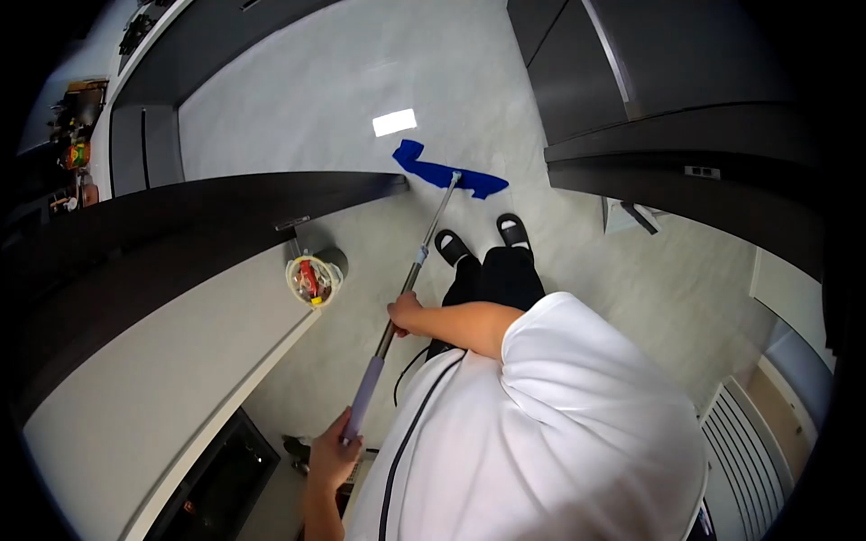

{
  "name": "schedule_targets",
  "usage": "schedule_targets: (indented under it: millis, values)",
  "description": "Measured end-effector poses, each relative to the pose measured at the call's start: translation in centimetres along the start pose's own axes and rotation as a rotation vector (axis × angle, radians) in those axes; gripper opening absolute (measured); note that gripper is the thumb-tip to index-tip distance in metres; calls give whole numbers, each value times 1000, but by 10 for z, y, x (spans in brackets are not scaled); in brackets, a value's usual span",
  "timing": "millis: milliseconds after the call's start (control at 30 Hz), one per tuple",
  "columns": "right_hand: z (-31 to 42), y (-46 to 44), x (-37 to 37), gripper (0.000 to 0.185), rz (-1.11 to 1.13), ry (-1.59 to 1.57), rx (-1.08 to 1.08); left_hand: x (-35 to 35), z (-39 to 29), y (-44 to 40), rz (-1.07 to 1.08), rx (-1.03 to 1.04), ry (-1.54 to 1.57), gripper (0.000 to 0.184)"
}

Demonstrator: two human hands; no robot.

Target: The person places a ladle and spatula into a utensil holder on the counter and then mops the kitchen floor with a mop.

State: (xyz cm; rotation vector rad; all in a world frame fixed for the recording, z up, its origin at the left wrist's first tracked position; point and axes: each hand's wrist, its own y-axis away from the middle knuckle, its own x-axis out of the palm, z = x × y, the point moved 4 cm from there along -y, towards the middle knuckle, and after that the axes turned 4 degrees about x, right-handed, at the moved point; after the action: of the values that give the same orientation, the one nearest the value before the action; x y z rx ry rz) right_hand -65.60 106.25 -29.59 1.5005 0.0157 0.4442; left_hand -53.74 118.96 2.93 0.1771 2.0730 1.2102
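Observation:
A flat mop with a blue cloth head (433, 171) lies on the pale floor ahead of my feet. Its metal pole (438, 222) slants back toward me and ends in a lavender grip (364, 397). My left hand (336, 453) is closed around the top end of that grip. Further down, my right hand (406, 312) wraps around the metal part of the pole. The mop head is turned crosswise, with one end near the corner of a dark cabinet panel (361, 183).
A bin (332, 261) holding rubbish stands by the left counter (180, 343). Dark cabinets (667, 63) line the right, with a dustpan-like object (622, 216) on the floor beneath. My black slippers (451, 247) are just behind the mop head. A black cable (406, 433) runs along my shirt.

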Motion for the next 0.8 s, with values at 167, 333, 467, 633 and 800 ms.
schedule_targets:
  millis: [167,333,467,633,800]
  values:
    - [38,-22,-47,41,-210,156,-187,12,-50,-33,-49,142,86,55]
    - [157,-72,-125,34,-173,133,-316,21,-109,-137,-115,279,122,54]
    - [199,-94,-167,31,-146,-103,-206,22,-177,-167,-51,207,191,58]
    - [165,-64,-152,46,-145,96,-170,40,-153,-142,-78,165,320,57]
    - [263,-49,-206,48,-194,160,-197,23,-244,-189,-36,-32,237,55]
